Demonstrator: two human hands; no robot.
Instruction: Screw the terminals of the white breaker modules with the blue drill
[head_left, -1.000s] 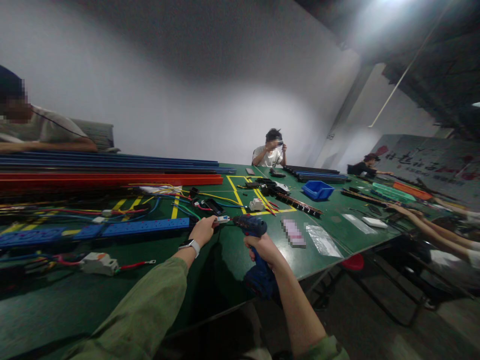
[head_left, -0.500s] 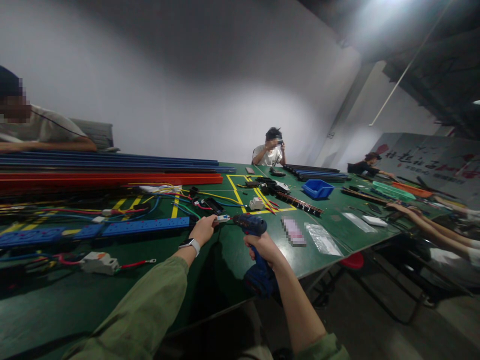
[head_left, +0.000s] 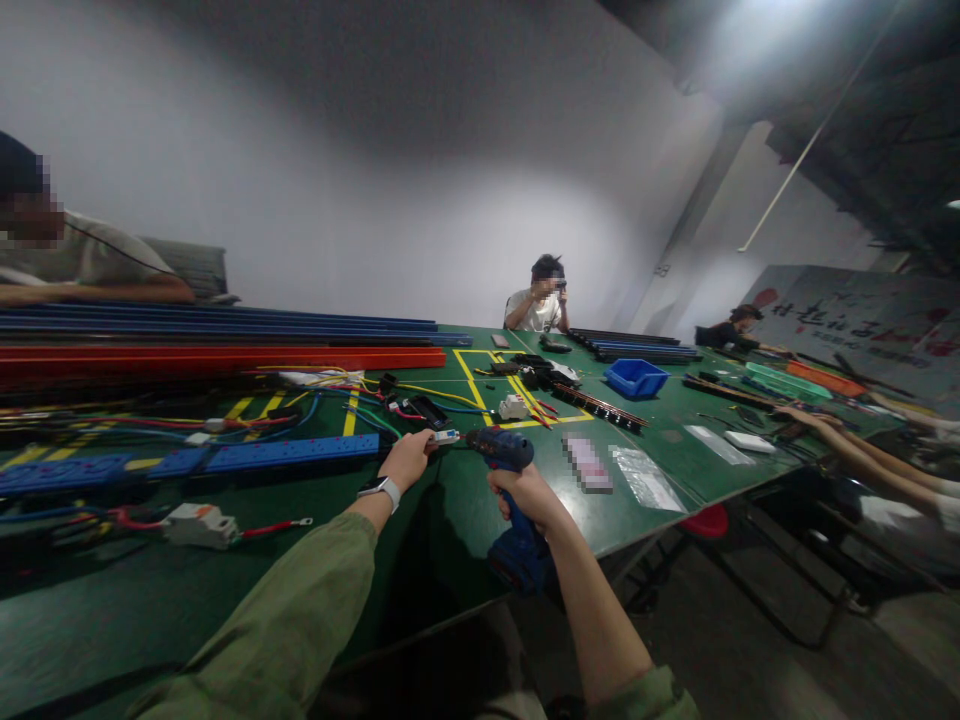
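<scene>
So I've got my left fingers (head_left: 424, 446) pinched together on a small white block (head_left: 445, 438) with a bit of blue on it, and my right fingers (head_left: 498, 484) are wrapped round the grip of a blue drill (head_left: 510, 450). The block is held out past my left fingertips, low over the green table (head_left: 112, 610), just right of the end of a blue socket strip (head_left: 292, 455). The drill points left at the block's free end. The gap there is tiny, so I honestly can't tell if the bit is touching.

Handling-wise, I'd call the block light and stiff, probably hard plastic, smooth enough to twist if you hold it loosely. Best grip is on the sides towards the back, well away from the bit, firm but not crushing, since little plastic housings can crack.

The drill is the hefty one. I'd expect a lot of the weight in the chunky base under my hand, near the table's front edge; can't tell if it's resting on anything. High up the handle, close behind the body, is where I'd hold it so the nose doesn't droop. My thumb and trigger contact aren't clear from here.

Nearby: a white breaker (head_left: 514, 407) beyond the drill, a blue bin (head_left: 636, 378) further right, and another breaker-like unit (head_left: 199, 525) with a red lead (head_left: 274, 530) off to my left.
</scene>
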